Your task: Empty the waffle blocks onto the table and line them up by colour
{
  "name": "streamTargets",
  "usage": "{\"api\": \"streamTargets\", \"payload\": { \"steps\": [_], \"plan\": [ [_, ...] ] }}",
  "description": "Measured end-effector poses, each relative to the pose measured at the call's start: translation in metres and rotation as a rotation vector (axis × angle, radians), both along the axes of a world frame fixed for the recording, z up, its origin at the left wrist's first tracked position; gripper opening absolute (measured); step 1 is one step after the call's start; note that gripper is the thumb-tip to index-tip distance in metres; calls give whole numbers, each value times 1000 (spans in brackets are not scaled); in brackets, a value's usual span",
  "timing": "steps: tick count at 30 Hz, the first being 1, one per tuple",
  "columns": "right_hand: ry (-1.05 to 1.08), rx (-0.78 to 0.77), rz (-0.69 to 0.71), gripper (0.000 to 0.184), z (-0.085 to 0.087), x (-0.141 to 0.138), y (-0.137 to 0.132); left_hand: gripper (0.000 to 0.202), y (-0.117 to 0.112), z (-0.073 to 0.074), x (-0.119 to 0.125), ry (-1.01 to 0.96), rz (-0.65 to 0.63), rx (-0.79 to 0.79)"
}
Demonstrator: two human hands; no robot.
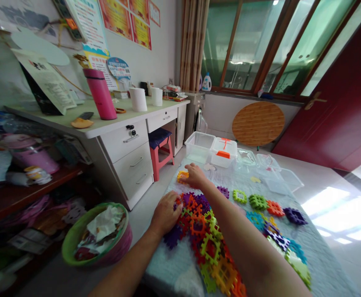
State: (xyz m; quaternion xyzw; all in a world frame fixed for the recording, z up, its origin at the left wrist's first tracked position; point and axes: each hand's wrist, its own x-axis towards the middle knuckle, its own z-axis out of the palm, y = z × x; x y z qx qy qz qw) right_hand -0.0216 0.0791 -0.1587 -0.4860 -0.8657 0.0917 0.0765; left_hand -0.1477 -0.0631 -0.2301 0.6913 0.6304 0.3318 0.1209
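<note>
In the head view, the left hand (165,213) is curled down on the upper edge of a pile (202,239) of plastic tiles, and its fingers (172,200) touch orange and purple pieces. The hand is closed quite much, but I cannot tell if it really grasps a tile. The right hand (195,175) is farther up in the frame, with the fingers loosely spread and holding nothing that I can see. A yellow-orange tile (183,176) lies just beside it, on its left in the picture. More tiles (257,202) lie in a loose row at right of the pile, on a pale blue quilt (322,264).

Above the quilt stand two plastic boxes (199,146), and clear lids (276,177) lie at their right. At lower left is a green basket (95,235) with tissue paper inside. A white desk (125,140) is at upper left, with a pink bottle (100,94) on it.
</note>
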Motion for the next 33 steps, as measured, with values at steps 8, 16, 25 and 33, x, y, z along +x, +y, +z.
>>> {"api": "streamTargets", "payload": {
  "steps": [8,16,25,33],
  "plan": [
    [249,44,63,40,38,84,-33,26,1,-4,-2,-66,51,65],
    [243,-74,21,28,28,159,-93,30,3,-4,-4,-49,64,38],
    [275,-139,-84,29,8,204,-137,26,5,-5,-6,-35,40,53],
    [221,-201,-61,24,19,216,-161,27,6,-4,-5,-13,1,19]
  ]
}}
